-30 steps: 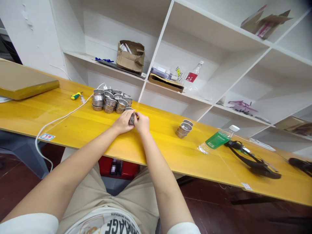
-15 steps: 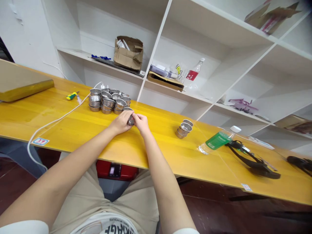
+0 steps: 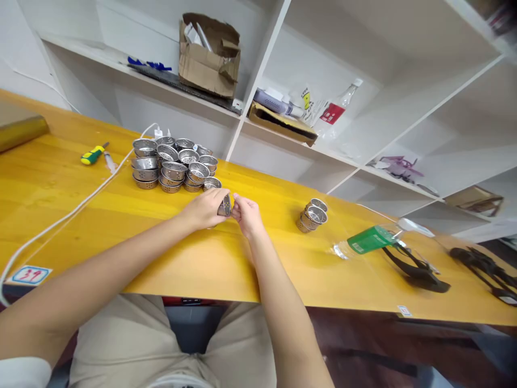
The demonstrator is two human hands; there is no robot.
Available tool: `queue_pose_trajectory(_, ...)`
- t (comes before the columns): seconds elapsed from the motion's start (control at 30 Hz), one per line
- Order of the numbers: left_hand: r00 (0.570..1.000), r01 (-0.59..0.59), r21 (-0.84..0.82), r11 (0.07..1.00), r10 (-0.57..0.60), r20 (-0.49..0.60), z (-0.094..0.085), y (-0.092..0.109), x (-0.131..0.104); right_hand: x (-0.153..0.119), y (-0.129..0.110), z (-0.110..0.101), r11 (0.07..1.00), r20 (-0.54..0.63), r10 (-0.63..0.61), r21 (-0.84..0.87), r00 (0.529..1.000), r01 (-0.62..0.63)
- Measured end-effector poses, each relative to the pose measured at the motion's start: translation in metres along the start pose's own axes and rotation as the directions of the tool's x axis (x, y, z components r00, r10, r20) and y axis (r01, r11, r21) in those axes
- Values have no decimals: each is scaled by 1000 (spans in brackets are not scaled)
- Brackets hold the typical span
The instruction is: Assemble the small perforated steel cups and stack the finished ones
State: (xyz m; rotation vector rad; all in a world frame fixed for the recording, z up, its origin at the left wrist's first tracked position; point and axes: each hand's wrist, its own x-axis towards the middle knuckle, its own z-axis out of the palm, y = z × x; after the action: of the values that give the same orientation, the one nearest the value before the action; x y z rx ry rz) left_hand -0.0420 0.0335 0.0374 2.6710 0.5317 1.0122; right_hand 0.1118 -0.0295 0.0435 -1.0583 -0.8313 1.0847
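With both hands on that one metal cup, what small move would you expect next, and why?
Probably carrying the metal cup right to the small stack. Left hand and right hand pinch it above the table, beside the big pile.

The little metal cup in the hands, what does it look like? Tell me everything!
The cup is small, round and shiny, like steel, with tiny holes in its wall. It is tipped on its side, just above the yellow table. The left hand grips it from one side and the right hand pinches it from the other. Fingers hide much of it.
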Motion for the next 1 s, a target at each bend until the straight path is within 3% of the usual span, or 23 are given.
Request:
queue_pose_trajectory(0.17,979,170,-85,982,-178,-96,7,4,-4,4,-12,-8,993,-101,32,118,994,-20)
queue_pose_trajectory(0.37,975,207,-15,978,-208,-76,8,4,-13,14,-12,-24,988,-290,0,150,957,45)
queue_pose_trajectory(0.5,959,268,11,963,-265,-98,12,7,-24,23,4,-34,998,-331,40,-32,943,-53)
queue_pose_trajectory(0.63,936,336,10,942,-333,-112,13,8,-31,32,19,-44,938,-315,61,-305,947,-162)
queue_pose_trajectory(0.87,955,295,7,955,-294,-35,2,10,-40,43,32,-51,717,-240,-65,-686,969,-122)
queue_pose_trajectory(1.0,958,287,1,958,-286,-22,0,11,-43,34,29,-48,533,-160,-125,-843,979,-70)
